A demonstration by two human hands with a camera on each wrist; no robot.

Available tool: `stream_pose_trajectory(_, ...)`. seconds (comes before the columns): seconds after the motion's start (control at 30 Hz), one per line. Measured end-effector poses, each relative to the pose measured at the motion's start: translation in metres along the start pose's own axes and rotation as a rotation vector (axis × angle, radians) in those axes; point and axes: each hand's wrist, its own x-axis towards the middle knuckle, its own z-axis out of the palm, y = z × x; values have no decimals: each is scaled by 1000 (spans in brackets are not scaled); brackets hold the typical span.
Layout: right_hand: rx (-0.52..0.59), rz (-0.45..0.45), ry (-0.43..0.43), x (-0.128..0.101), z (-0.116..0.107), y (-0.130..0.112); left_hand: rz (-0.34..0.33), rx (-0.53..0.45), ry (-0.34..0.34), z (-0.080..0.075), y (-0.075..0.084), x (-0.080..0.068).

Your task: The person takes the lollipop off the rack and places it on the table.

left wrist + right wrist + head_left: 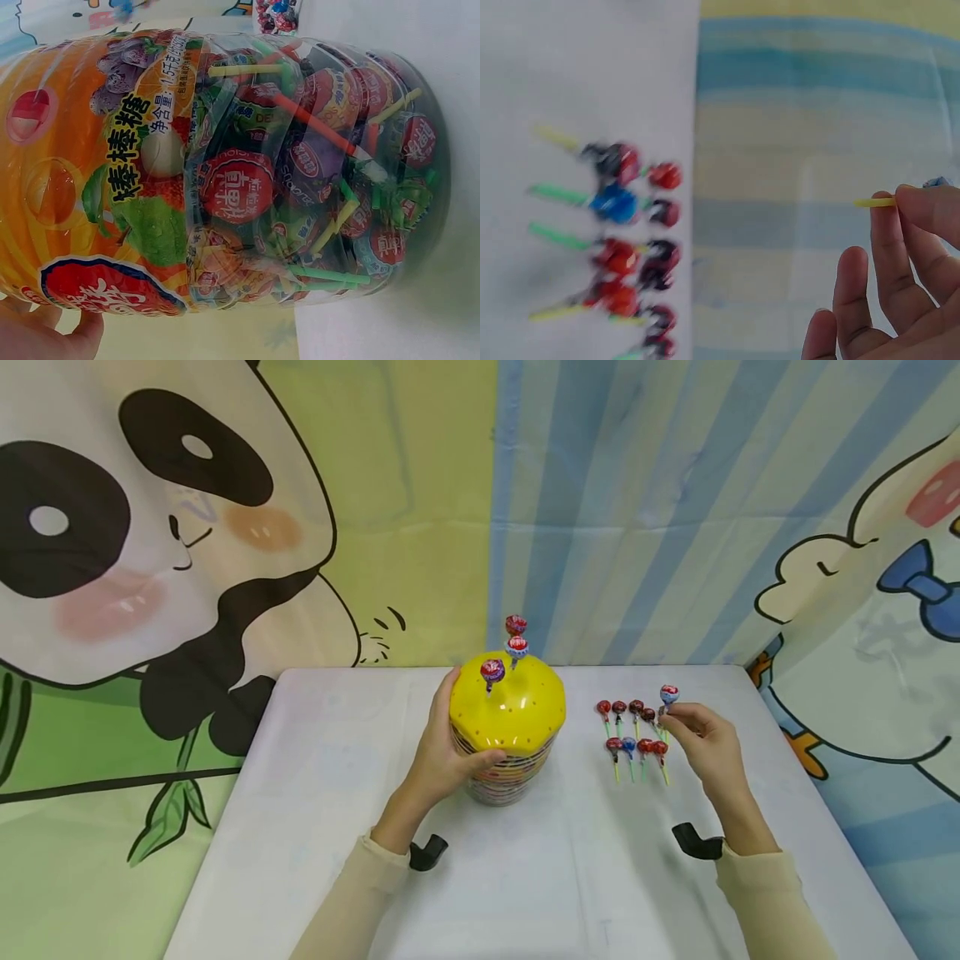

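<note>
A clear ribbed plastic jar [504,787] with a yellow lid [517,714] stands on the table, its wrapped lollipops [315,165] showing through the wall. My left hand [442,762] grips the jar near the lid, thumb across the front. Three lollipops [492,672] stand upright on the lid, toward its back and left. Between thumb and fingertips, my right hand [705,745] pinches a blue-wrapped lollipop [669,694], head up. Its yellow stick [874,202] pokes out below the fingertips in the right wrist view. Beside that hand, several lollipops [628,746] lie in two rows.
The white table [315,793] meets a printed cloth backdrop [420,510] along its far edge. Small holes dot the yellow lid. A black curved piece [429,853] sits at the left wrist and a similar black piece [696,842] at the right.
</note>
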Motion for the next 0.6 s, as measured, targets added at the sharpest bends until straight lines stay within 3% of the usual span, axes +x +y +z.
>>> stream_pose_trajectory(0.23, -212, 157, -31, 3, -11, 53, -7, -11, -4, 0, -1, 1)
stream_pose_trajectory(0.47, -300, 360, -167, 4, -16, 86, -10, -15, -9, 0, -1, 1)
stream_pose_trajectory(0.6, -344, 412, -219, 5, -18, 96, -6, -18, -6, 0, -1, 1)
